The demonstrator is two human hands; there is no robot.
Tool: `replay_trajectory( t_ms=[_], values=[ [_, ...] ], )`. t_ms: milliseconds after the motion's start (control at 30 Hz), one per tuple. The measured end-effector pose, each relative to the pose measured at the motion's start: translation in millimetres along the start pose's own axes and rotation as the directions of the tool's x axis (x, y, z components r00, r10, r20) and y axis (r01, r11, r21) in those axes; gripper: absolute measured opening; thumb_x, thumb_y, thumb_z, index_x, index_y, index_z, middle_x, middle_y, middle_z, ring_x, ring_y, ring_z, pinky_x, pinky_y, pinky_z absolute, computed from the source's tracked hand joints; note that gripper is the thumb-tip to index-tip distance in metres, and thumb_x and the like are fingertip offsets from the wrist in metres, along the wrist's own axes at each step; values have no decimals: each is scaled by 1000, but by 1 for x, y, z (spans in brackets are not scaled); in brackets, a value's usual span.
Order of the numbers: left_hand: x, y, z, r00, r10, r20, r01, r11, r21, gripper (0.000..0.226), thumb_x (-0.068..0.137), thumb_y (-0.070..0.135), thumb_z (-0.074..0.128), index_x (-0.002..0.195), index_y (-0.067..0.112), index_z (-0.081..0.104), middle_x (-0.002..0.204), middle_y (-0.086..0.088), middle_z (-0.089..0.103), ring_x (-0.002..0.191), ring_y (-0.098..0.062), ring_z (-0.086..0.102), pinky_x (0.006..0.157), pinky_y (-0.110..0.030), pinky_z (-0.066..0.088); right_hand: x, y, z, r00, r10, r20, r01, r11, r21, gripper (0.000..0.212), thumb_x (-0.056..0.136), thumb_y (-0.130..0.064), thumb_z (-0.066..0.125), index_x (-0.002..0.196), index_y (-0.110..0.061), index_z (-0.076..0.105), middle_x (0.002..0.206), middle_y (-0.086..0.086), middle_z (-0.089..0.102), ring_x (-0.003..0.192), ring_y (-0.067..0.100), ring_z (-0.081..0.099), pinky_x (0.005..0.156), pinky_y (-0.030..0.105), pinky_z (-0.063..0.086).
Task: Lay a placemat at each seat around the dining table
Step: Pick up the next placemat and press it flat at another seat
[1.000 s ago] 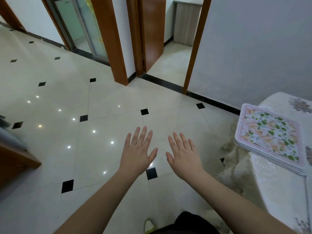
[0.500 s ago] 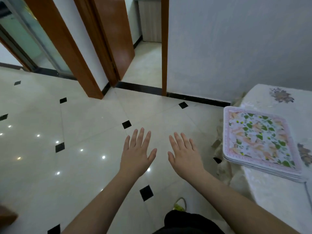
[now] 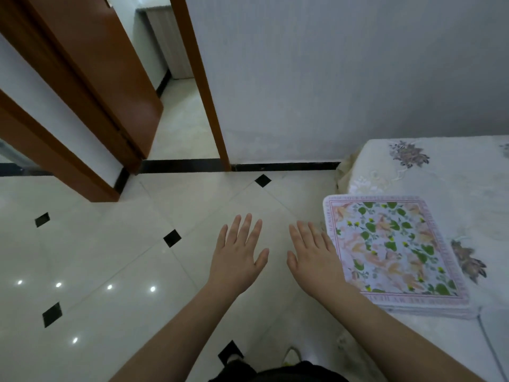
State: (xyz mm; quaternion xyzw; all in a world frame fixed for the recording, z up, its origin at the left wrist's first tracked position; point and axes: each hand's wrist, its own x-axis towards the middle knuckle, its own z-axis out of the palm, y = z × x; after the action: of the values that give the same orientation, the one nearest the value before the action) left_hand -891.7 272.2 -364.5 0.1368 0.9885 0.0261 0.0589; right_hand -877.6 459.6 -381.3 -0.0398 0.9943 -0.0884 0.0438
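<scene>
A stack of placemats (image 3: 394, 252), pink-bordered with green leaves and peach flowers, lies at the near corner of the cloth-covered table (image 3: 454, 172). Both hands hover palm-down with straight fingers, empty: the left hand (image 3: 238, 257) over the floor (image 3: 110, 257), the right hand (image 3: 314, 259) beside the stack's edge.

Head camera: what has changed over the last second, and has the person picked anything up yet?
Nothing picked up. The view has swung right, bringing the stack of placemats on the table closer. The right hand now reaches the stack's left edge; whether it touches is unclear. The left hand stays open over the floor, both hands flat and empty.
</scene>
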Motion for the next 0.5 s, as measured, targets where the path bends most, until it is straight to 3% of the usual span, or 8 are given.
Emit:
replay_trajectory(
  t_ms=[100, 200, 267, 433, 500],
  values=[
    [29, -2, 5, 997, 67, 33, -68, 997, 25, 77, 89, 62, -3, 159, 29, -3, 166, 2, -9, 152, -17, -12, 121, -40, -11, 15, 5, 2, 998, 57, 18, -57, 998, 1, 60, 84, -37, 35, 131, -10, 62, 134, 12, 61, 124, 33, 58, 97, 51, 48],
    [60, -13, 9, 992, 129, 12, -129, 991, 45, 71, 96, 59, 15, 158, 24, 20, 165, -3, 17, 152, -21, 12, 119, -41, 2, 32, 7, 2, 993, 115, 21, -115, 993, 10, 59, 84, -37, 35, 128, -12, 64, 132, 11, 62, 122, 32, 60, 96, 51, 48],
    [85, -24, 11, 988, 157, 9, -158, 985, 68, 69, 97, 58, 19, 156, 23, 25, 163, -5, 23, 151, -22, 17, 118, -42, 4, 47, 6, 0, 988, 152, 12, -152, 988, 11, 58, 83, -37, 36, 128, -12, 64, 132, 11, 63, 121, 31, 60, 95, 51, 49],
    [145, -59, 3, 966, 260, -8, -259, 964, 53, 75, 91, 62, -2, 158, 28, -1, 164, 1, -10, 147, -14, -19, 117, -38, -15, 98, -7, -1, 960, 280, 24, -280, 960, -6, 60, 84, -37, 34, 132, -13, 62, 135, 11, 60, 124, 31, 58, 99, 50, 46],
    [165, -77, -2, 961, 277, -11, -277, 960, 49, 75, 89, 62, -6, 157, 29, -7, 161, 3, -19, 144, -13, -26, 118, -38, -16, 117, -13, -3, 946, 323, 28, -324, 946, 4, 59, 84, -37, 35, 130, -12, 62, 133, 11, 62, 123, 32, 59, 96, 51, 48]
  ],
)
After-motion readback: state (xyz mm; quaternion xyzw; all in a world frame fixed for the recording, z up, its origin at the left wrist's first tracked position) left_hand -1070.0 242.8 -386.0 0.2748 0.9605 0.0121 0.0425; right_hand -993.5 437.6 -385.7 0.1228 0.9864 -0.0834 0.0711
